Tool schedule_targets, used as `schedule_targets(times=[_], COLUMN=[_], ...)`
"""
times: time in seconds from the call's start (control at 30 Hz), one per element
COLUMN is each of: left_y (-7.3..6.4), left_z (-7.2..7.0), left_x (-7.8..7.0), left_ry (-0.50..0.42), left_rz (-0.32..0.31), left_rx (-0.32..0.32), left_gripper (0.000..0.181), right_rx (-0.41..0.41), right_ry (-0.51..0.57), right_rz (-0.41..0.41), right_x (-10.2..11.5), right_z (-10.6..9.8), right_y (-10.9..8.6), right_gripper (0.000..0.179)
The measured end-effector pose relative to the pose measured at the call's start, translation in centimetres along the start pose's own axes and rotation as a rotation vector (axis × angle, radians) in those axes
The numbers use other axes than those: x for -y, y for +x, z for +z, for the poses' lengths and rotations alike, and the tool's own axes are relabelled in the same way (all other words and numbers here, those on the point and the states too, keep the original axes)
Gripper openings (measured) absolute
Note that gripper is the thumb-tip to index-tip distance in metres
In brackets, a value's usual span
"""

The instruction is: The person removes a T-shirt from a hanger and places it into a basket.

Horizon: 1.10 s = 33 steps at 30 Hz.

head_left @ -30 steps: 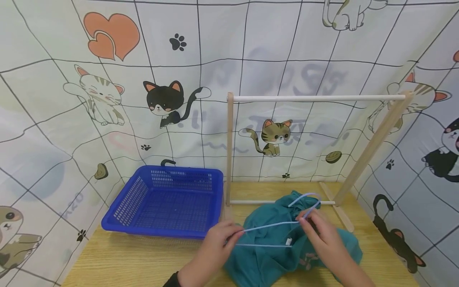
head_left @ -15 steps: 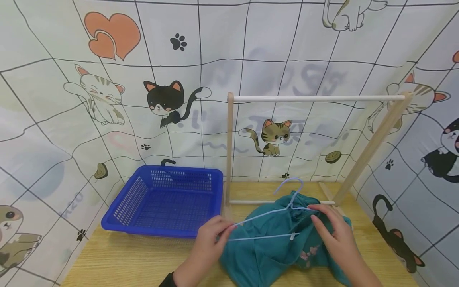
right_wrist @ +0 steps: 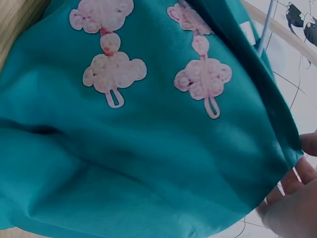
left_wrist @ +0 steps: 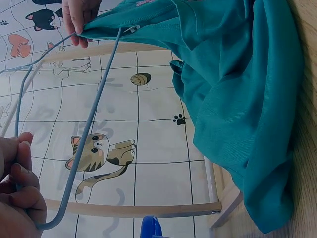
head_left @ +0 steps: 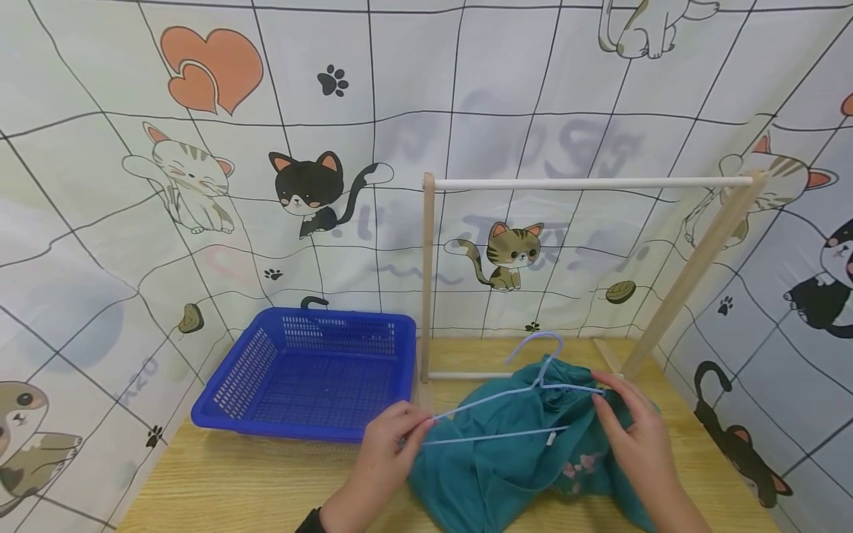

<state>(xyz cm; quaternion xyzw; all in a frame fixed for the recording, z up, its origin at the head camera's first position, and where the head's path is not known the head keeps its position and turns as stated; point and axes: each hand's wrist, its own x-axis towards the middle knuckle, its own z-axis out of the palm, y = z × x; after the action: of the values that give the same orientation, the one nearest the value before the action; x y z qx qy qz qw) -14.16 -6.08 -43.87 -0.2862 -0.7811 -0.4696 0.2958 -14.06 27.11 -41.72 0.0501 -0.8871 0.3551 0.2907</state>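
Note:
A lavender-blue clothes hanger lies slanted over a bunched teal garment, hook up. Its left end is gripped by my left hand, also seen in the left wrist view at lower left. My right hand pinches the garment's edge right at the hanger's right end, thumb and fingers on either side of the cloth. That end goes into the garment's opening, near a small white tag. Pink flower-shaped fastenings show on the garment's front in the right wrist view.
A blue plastic basket stands at the left on the wooden table. Behind the garment rises a wooden rack with a white top rail and a slanted right post. Cat-print cloth covers the walls.
The hanger has turned so its hook points up and left. My right hand has moved from near the hanger's neck rightward to its right end and now pinches the garment there.

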Motion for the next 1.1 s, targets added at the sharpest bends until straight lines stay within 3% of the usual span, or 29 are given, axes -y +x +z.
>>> schedule_targets(times=[0.27, 0.53, 0.7, 0.93, 1.1], left_y=[0.1, -0.2, -0.1, 0.1, 0.2], left_z=[-0.3, -0.9, -1.4, -2.2, -2.5], left_x=[0.3, 0.9, 1.2, 1.2, 1.3], left_ry=[-0.006, 0.008, 0.003, 0.021, 0.017], left_rz=[0.02, -0.004, 0.035, -0.003, 0.029], left_rx=[-0.044, -0.061, -0.09, -0.081, -0.09], left_gripper=[0.008, 0.006, 0.009, 0.007, 0.01], right_rx=[0.013, 0.028, 0.018, 0.01, 0.006], right_ry=[-0.027, -0.003, 0.016, 0.022, 0.024], right_rz=[0.045, 0.02, 0.015, 0.037, 0.056], right_x=[-0.2, -0.7, -1.0, -1.4, -1.7], right_z=[-0.3, -0.4, -0.5, -0.7, -0.8], right_y=[0.0, 0.0, 0.0, -0.1, -0.1], right_gripper=[0.022, 0.022, 0.022, 0.022, 0.022])
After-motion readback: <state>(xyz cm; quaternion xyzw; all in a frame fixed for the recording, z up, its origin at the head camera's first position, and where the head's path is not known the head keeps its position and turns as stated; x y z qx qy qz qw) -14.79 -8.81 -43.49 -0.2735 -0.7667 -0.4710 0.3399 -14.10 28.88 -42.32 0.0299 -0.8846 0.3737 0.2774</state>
